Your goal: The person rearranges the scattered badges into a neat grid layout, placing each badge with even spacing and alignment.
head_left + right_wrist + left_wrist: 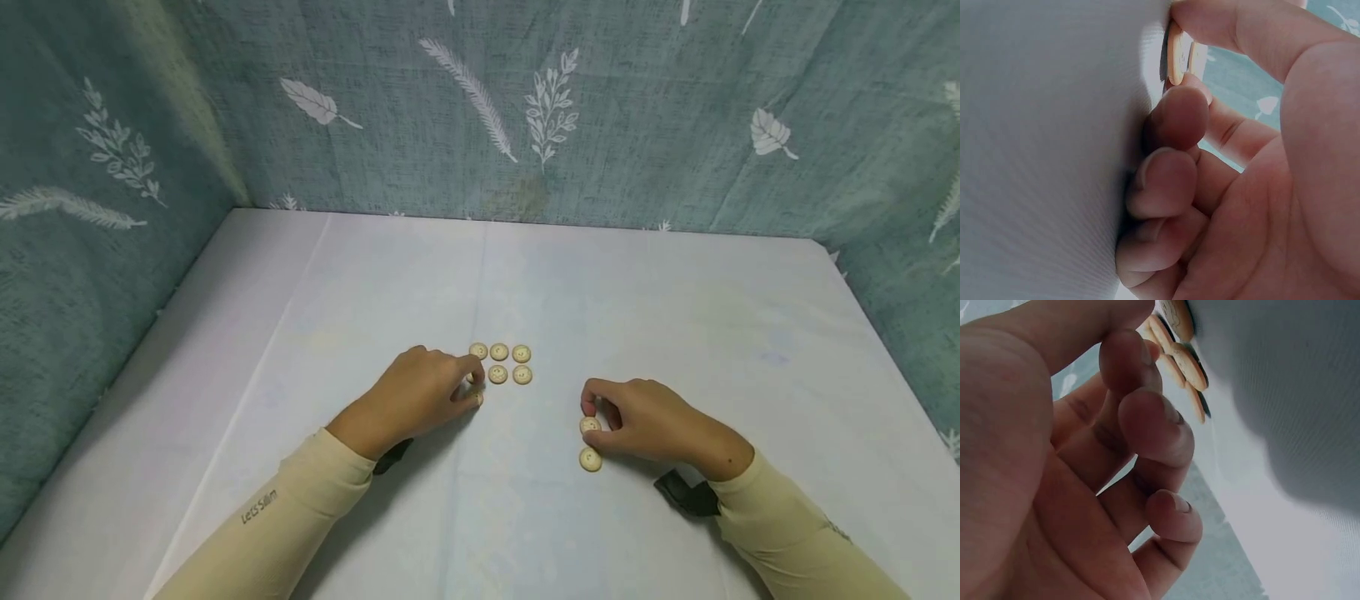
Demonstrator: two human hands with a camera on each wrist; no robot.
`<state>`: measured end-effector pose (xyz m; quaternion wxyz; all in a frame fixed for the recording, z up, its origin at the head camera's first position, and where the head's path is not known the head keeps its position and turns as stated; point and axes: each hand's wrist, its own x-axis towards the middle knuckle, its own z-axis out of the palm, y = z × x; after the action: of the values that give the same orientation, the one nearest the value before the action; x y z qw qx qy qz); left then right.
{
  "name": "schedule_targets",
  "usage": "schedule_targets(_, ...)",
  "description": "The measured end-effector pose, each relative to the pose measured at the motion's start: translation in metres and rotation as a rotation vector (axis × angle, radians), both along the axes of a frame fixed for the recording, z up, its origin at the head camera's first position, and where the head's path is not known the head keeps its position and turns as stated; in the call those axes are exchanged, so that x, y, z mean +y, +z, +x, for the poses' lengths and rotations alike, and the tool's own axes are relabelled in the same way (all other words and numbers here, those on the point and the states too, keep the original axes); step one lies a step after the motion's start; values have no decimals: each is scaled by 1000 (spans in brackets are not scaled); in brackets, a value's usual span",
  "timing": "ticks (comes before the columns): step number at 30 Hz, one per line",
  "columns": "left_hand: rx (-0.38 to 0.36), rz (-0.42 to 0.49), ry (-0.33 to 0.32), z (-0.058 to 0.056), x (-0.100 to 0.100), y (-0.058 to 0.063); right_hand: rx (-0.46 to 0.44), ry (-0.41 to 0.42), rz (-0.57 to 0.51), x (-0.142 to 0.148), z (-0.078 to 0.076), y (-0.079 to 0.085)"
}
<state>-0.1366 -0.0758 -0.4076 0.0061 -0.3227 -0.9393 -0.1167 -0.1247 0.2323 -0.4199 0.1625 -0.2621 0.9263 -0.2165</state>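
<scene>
Round pale wooden buttons lie on the white cloth. My left hand (427, 392) is at the left end of a two-row group, its curled index finger and thumb around the lower-left button (470, 377), which the index finger partly hides. Beside it in that row are a middle button (497, 374) and a right button (522, 375). My right hand (645, 417) pinches another button (590, 425) between thumb and index finger, low over the cloth; the right wrist view shows this button (1175, 53) edge-on between the fingertips. Just nearer lies a loose button (590, 459).
The group's back row has a left button (478, 351), a middle button (498, 352) and a right button (521, 354). Green leaf-patterned cloth (420, 125) rises behind and at both sides of the white-covered table (660, 292). Dark straps (686, 493) circle the wrists.
</scene>
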Motion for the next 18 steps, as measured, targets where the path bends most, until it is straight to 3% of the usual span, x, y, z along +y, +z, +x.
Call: schedule_targets(18,-63,62,-59,4,10,-2,-11,8,0,0,-2,2)
